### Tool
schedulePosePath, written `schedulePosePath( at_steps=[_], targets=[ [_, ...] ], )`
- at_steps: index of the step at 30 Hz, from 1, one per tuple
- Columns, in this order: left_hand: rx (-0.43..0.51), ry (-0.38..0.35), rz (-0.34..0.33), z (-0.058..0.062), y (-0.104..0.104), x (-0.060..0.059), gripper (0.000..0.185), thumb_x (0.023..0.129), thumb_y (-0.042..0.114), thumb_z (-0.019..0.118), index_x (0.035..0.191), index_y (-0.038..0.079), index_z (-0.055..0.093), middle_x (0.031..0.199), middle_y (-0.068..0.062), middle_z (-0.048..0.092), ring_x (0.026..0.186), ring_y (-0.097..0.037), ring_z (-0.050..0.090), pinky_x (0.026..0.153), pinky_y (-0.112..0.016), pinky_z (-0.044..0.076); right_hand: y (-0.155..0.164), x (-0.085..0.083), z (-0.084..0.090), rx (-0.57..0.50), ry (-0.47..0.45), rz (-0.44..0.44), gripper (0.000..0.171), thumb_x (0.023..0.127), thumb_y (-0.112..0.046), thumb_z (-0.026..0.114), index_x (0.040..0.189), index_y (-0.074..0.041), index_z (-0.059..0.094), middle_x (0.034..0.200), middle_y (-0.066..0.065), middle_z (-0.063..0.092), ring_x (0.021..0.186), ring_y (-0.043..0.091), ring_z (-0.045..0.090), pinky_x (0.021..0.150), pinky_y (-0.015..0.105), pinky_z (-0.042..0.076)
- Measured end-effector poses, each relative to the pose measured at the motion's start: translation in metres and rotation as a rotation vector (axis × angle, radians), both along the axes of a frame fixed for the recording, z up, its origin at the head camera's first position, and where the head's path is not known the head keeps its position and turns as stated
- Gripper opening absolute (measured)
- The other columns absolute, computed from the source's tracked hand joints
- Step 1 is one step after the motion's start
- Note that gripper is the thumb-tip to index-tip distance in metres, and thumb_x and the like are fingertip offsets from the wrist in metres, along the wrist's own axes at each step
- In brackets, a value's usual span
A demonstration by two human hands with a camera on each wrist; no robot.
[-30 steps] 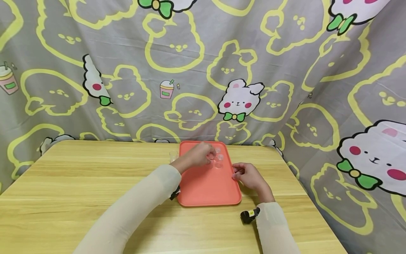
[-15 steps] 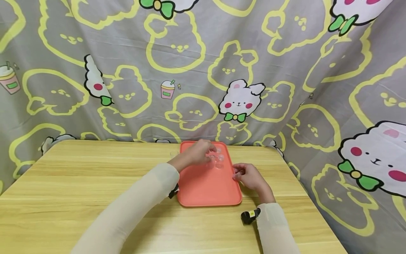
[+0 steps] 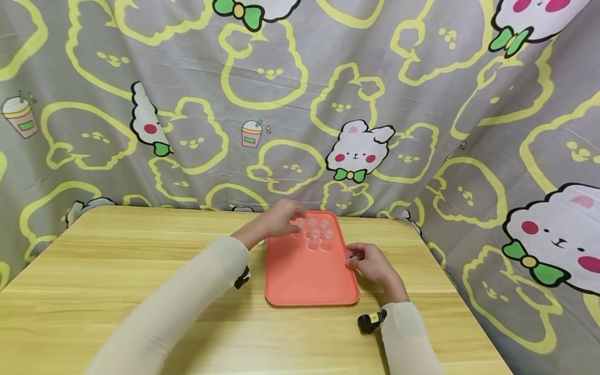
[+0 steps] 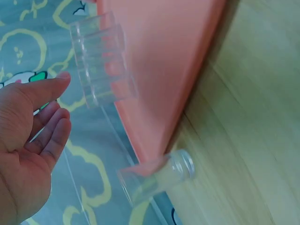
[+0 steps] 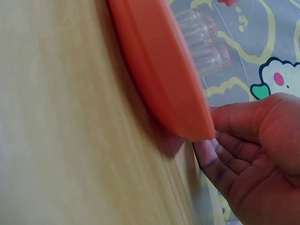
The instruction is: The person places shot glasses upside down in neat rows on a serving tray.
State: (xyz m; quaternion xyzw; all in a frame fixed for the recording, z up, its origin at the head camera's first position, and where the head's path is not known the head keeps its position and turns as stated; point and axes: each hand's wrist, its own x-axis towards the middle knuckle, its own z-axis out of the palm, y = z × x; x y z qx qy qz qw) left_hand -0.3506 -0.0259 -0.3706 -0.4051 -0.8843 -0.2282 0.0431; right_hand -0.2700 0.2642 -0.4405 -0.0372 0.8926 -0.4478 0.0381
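With my left hand (image 3: 276,221) loose-fingered beside the clear cups (image 3: 313,233), apparently touching none, and my right hand (image 3: 370,262) pinching the tray (image 3: 307,278) rim, a nudge could topple them.

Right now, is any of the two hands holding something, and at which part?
The right hand grips the orange tray at its right rim, thumb on top. The left hand is open beside the clear cups and holds nothing.

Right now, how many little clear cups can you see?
6 cups: five clustered at the tray's far end, one on the table beside the tray's left edge. The left hand may hide more.
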Motion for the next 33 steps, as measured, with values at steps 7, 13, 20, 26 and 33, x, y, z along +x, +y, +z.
schedulePosePath(
  at_steps=[7, 13, 20, 26, 33],
  targets=[
    [0.006, -0.027, 0.028, -0.001, -0.020, -0.001, 0.035, 0.086, 0.010, 0.083, 0.118, 0.001, 0.072, 0.116, -0.014, 0.072, 0.106, -0.034, 0.068, 0.090, -0.041, 0.056, 0.000, 0.001, 0.000, 0.004, -0.007, -0.001, 0.040, 0.092, 0.008, 0.065, 0.132, 0.009, 0.062, 0.107, 0.015, 0.068, 0.089, 0.022, 0.063, 0.078, 0.036, 0.059],
    [0.011, -0.010, 0.054, -0.005, -0.038, -0.003, 0.034, 0.086, 0.012, 0.084, 0.116, 0.002, 0.073, 0.114, -0.013, 0.073, 0.104, -0.032, 0.068, 0.089, -0.042, 0.057, 0.001, 0.001, 0.000, 0.005, -0.009, 0.007, 0.041, 0.093, 0.007, 0.065, 0.133, 0.008, 0.061, 0.107, 0.014, 0.068, 0.090, 0.022, 0.064, 0.078, 0.036, 0.059],
    [0.025, 0.011, 0.073, -0.010, -0.060, -0.002, 0.034, 0.084, 0.014, 0.085, 0.113, 0.001, 0.073, 0.110, -0.014, 0.072, 0.101, -0.033, 0.069, 0.087, -0.044, 0.057, 0.001, 0.001, -0.001, -0.002, -0.008, 0.008, 0.041, 0.093, 0.007, 0.066, 0.134, 0.008, 0.061, 0.104, 0.013, 0.069, 0.090, 0.022, 0.064, 0.078, 0.036, 0.059],
    [0.021, 0.007, 0.088, -0.015, -0.077, -0.001, 0.036, 0.084, 0.016, 0.085, 0.114, 0.001, 0.074, 0.109, -0.012, 0.073, 0.098, -0.030, 0.068, 0.086, -0.044, 0.057, 0.000, 0.002, -0.001, 0.008, -0.004, 0.006, 0.041, 0.093, 0.006, 0.066, 0.134, 0.008, 0.061, 0.104, 0.013, 0.069, 0.090, 0.022, 0.063, 0.078, 0.036, 0.058],
    [0.046, -0.018, 0.104, -0.021, -0.090, -0.002, 0.040, 0.081, 0.016, 0.087, 0.115, 0.001, 0.075, 0.108, -0.013, 0.074, 0.096, -0.030, 0.069, 0.086, -0.044, 0.057, -0.001, 0.003, 0.001, 0.007, -0.001, 0.004, 0.041, 0.093, 0.007, 0.065, 0.134, 0.008, 0.061, 0.103, 0.013, 0.069, 0.090, 0.022, 0.063, 0.077, 0.035, 0.058]
  ],
)
